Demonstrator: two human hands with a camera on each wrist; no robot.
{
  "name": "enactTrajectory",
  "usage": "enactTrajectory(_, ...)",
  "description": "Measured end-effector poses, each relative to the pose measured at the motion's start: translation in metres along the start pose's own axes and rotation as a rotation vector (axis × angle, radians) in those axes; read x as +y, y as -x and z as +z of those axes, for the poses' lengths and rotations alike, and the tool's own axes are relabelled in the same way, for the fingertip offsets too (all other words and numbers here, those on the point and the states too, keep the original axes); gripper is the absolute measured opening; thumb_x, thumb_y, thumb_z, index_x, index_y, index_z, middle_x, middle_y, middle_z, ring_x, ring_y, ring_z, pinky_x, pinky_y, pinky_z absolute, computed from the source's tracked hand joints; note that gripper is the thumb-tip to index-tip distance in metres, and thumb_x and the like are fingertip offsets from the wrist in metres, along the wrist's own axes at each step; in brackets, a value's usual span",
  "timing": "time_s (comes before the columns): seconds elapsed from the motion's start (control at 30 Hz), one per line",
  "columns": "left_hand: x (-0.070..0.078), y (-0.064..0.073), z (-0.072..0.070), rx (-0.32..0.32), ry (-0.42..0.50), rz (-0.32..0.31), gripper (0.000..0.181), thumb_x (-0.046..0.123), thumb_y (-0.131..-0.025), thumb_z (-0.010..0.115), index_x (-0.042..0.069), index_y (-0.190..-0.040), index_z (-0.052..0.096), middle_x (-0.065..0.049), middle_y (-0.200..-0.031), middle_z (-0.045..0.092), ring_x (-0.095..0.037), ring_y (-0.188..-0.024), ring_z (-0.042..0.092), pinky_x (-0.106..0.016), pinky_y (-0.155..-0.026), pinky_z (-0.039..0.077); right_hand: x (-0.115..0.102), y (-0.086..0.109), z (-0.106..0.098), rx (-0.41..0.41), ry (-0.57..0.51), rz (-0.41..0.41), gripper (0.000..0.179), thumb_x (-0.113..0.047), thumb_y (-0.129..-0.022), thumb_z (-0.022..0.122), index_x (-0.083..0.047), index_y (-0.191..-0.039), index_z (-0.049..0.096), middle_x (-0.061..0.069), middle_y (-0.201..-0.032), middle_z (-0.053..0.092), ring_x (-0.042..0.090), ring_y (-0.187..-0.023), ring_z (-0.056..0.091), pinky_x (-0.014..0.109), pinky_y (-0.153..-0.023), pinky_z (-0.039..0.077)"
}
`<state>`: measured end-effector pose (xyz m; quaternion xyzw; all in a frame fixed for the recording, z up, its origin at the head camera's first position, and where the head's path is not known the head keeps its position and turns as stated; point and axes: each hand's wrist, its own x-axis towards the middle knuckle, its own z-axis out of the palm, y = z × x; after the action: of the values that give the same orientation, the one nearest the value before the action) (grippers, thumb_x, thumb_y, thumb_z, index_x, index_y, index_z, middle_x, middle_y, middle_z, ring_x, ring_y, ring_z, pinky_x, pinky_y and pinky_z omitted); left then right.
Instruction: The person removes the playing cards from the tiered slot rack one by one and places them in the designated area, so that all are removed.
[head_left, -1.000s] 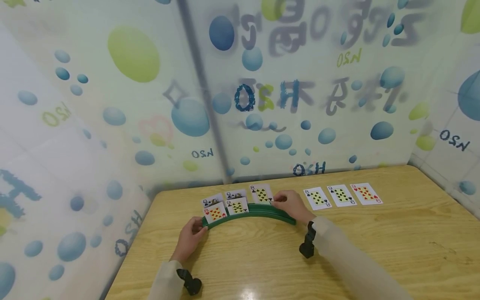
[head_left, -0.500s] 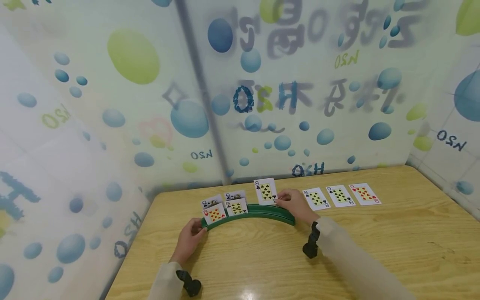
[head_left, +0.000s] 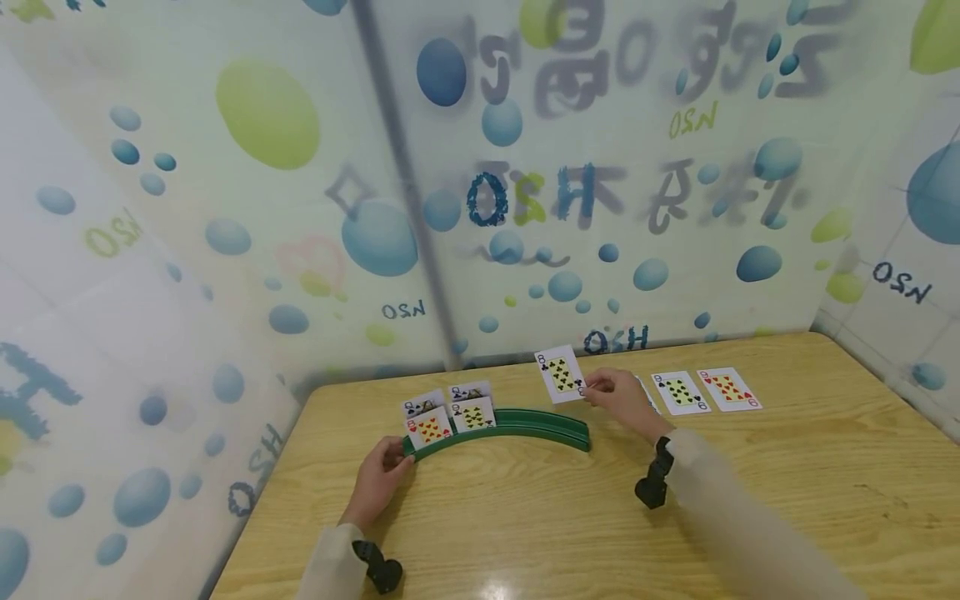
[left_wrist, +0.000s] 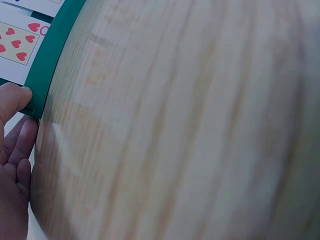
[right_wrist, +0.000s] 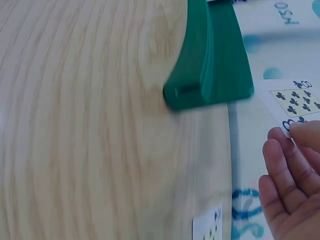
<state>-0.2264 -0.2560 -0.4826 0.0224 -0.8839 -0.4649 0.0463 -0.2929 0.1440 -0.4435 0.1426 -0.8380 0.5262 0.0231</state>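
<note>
A curved green card holder [head_left: 543,425] lies on the table. My left hand [head_left: 377,482] grips its left end, the thumb on top and the other fingers below, as the left wrist view shows. Two queens [head_left: 470,389] stand in its back row, behind a hearts card [head_left: 430,430] and a black-suit card [head_left: 474,415] in the front row. Above and behind the holder's right half, my right hand [head_left: 628,405] pinches an eight of clubs [head_left: 559,373] by its lower right corner. The right wrist view shows that eight of clubs [right_wrist: 295,102] apart from the holder [right_wrist: 227,55].
To the right on the wooden table [head_left: 787,492] lie a black nine [head_left: 681,393] and a nine of hearts [head_left: 729,389], face up. Another card is mostly hidden behind my right hand. A patterned wall covering [head_left: 570,283] rises at the table's back edge.
My right hand has lifted the eight of clubs out of the holder and carried it up and to the right. My left hand has stayed at the holder's left end.
</note>
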Motion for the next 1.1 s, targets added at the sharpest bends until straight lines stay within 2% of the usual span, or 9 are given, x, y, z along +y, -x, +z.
enactTrajectory(0.1,-0.001,0.000,0.000,0.001,-0.002,0.005,0.025,0.009,-0.088,0.060,0.003,-0.112,0.056,-0.010,-0.104,0.059,-0.020,-0.090,0.054,-0.036,-0.079,0.044,0.003,0.002,-0.012,0.022,0.016,0.021,0.018,-0.012,-0.089,0.059,0.003,-0.099,0.061,0.017,-0.085,0.064,0.033,-0.079,0.060,0.035,-0.066,0.047)
enactTrajectory(0.23,-0.002,-0.001,0.000,0.000,0.004,0.008,0.025,0.008,-0.088,0.060,0.003,-0.112,0.055,-0.010,-0.105,0.059,-0.020,-0.091,0.054,-0.036,-0.080,0.044,0.007,0.006,-0.028,0.036,0.025,0.049,0.022,-0.014,-0.090,0.058,0.004,-0.103,0.060,0.021,-0.088,0.063,0.036,-0.082,0.059,0.038,-0.068,0.047)
enactTrajectory(0.33,-0.001,-0.001,0.000,-0.001,0.007,0.006,0.024,0.008,-0.088,0.060,0.003,-0.112,0.055,-0.010,-0.105,0.059,-0.020,-0.091,0.054,-0.036,-0.080,0.044,0.010,0.007,-0.041,0.053,0.052,0.073,0.027,-0.016,-0.091,0.057,0.006,-0.107,0.058,0.018,-0.088,0.063,0.035,-0.084,0.059,0.041,-0.070,0.047)
enactTrajectory(0.5,0.000,-0.001,0.000,0.000,0.003,0.001,0.024,0.009,-0.089,0.060,0.003,-0.112,0.055,-0.010,-0.105,0.059,-0.020,-0.091,0.054,-0.036,-0.080,0.044,0.013,0.012,-0.063,0.096,0.130,0.087,0.029,-0.016,-0.091,0.057,0.007,-0.108,0.058,0.017,-0.090,0.063,0.034,-0.086,0.060,0.039,-0.070,0.047)
enactTrajectory(0.87,-0.002,-0.004,0.001,-0.010,0.016,0.012,0.023,0.009,-0.088,0.060,0.005,-0.111,0.056,-0.008,-0.104,0.059,-0.019,-0.091,0.054,-0.036,-0.080,0.044,0.032,0.035,-0.117,0.166,0.288,0.095,0.035,-0.020,-0.092,0.054,0.011,-0.109,0.056,0.020,-0.090,0.062,0.030,-0.080,0.060,0.030,-0.062,0.045)
enactTrajectory(1.1,-0.003,-0.002,0.001,0.001,0.013,0.014,0.023,0.008,-0.088,0.060,0.004,-0.111,0.055,-0.009,-0.103,0.059,-0.020,-0.090,0.054,-0.036,-0.080,0.044,0.046,0.050,-0.146,0.197,0.345,0.111,0.037,-0.022,-0.093,0.051,0.011,-0.109,0.055,0.020,-0.088,0.061,0.026,-0.074,0.057,0.029,-0.056,0.043)
